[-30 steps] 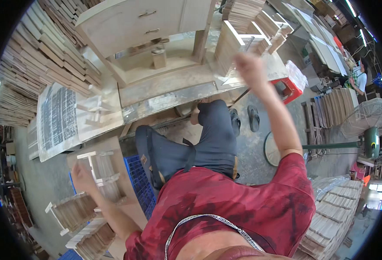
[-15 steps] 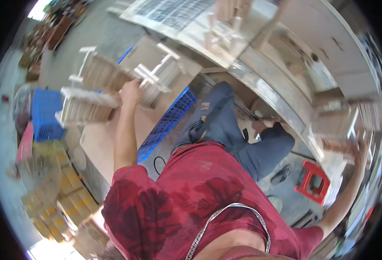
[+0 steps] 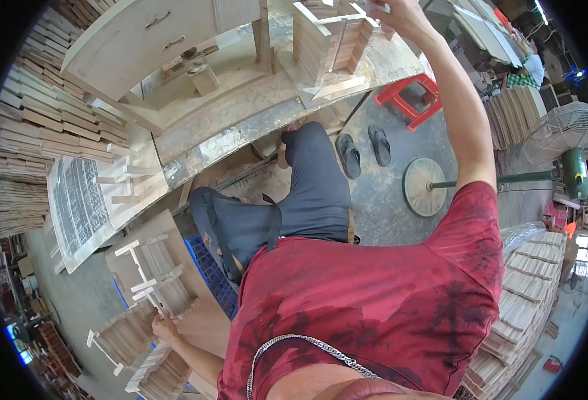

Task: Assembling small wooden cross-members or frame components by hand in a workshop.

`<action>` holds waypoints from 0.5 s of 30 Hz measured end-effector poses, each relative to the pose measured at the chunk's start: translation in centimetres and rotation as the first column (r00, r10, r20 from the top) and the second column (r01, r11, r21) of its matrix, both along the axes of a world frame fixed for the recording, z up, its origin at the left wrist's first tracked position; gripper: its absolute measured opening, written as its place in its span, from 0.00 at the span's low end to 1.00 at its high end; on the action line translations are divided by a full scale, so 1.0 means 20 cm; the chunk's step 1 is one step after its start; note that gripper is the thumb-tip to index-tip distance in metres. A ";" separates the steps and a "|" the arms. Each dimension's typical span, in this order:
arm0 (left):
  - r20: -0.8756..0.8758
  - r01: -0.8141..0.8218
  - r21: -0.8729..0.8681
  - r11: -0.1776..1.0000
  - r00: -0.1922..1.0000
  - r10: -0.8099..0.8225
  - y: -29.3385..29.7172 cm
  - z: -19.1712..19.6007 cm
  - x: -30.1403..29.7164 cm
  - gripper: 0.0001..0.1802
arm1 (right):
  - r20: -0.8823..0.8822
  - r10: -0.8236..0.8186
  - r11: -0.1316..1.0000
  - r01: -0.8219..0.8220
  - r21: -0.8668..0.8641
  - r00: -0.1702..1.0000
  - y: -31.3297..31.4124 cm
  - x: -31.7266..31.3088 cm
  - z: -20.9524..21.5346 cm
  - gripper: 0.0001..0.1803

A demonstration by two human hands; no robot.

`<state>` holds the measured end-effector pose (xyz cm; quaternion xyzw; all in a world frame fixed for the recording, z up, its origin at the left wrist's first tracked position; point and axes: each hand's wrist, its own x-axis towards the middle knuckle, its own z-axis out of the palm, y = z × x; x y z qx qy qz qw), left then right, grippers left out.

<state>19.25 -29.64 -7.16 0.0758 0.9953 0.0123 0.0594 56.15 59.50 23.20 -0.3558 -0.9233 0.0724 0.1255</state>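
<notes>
Wooden pieces (image 3: pixel 164 267) stand beside the left hand (image 3: pixel 165 328), near a dark-printed sheet (image 3: pixel 79 208)

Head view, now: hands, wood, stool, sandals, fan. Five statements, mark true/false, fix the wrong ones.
1. The left hand is beside the low wood stacks. True.
2. The right hand is down at the sandals. False: the right hand is near the top edge, by the wood pile on the bench.
3. The sandals lie on the floor. True.
4. The stool is blue. False: the stool is red.
5. The fan stands on the person's left. False: the fan is on the right.
</notes>
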 end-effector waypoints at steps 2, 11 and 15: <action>-0.039 -0.129 0.115 0.985 0.990 0.134 -0.18 0.07 0.05 0.19 | -0.239 0.146 0.950 -0.069 0.304 0.960 -0.28 -0.05 -0.05 0.14; -0.160 0.157 0.907 0.392 0.987 -0.025 0.97 1.05 0.49 0.11 | -0.537 0.019 0.342 -0.510 -0.789 0.843 -1.34 -0.45 -0.78 0.10; -0.216 0.549 0.762 0.344 0.716 -0.664 1.57 1.05 0.64 0.13 | -0.588 0.004 0.023 -0.588 -0.808 0.808 -1.54 -0.63 -0.91 0.08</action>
